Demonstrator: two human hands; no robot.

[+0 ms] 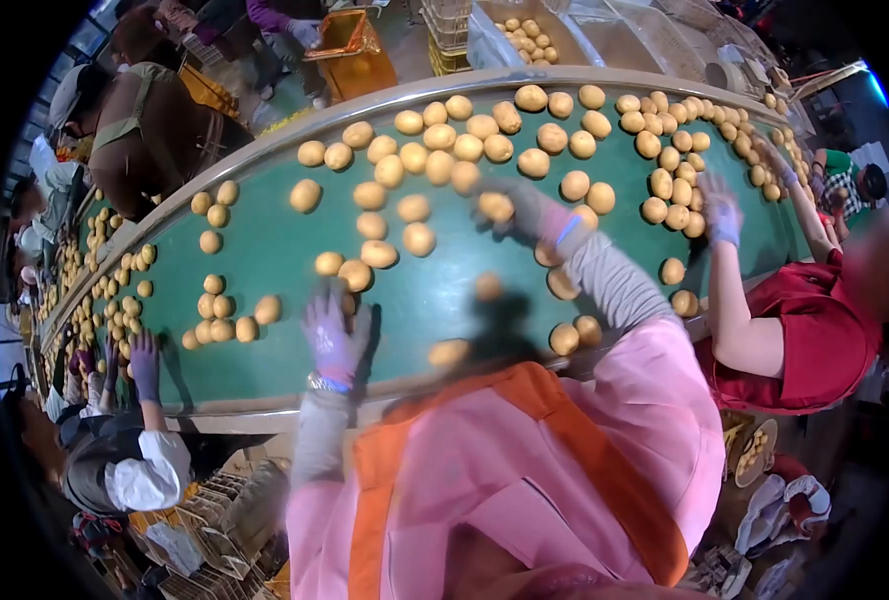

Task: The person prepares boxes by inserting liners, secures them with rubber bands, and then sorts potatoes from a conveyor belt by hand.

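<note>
We see a green belt [264, 250] that curves from the near left to the far right, with many yellow potatoes lying loose on it. The left hand [334, 335], in a purple glove, is over the near edge of the belt. Its fingers are spread open and hold nothing. A small group of potatoes [355, 274] lies just beyond the fingertips, close to them but apart.

The right hand [526, 212], in a grey glove, is stretched farther over the middle of the belt. It is blurred, so we cannot tell if the fingers are open or closed. A single potato [495, 207] sits just at its left side — touching or not, we cannot say.

At the right, a co-worker in red holds a gloved hand [721, 215] over the belt. Another worker's glove [145, 365] is at the near left edge. Beyond the belt stands a bin of potatoes [484, 45].
</note>
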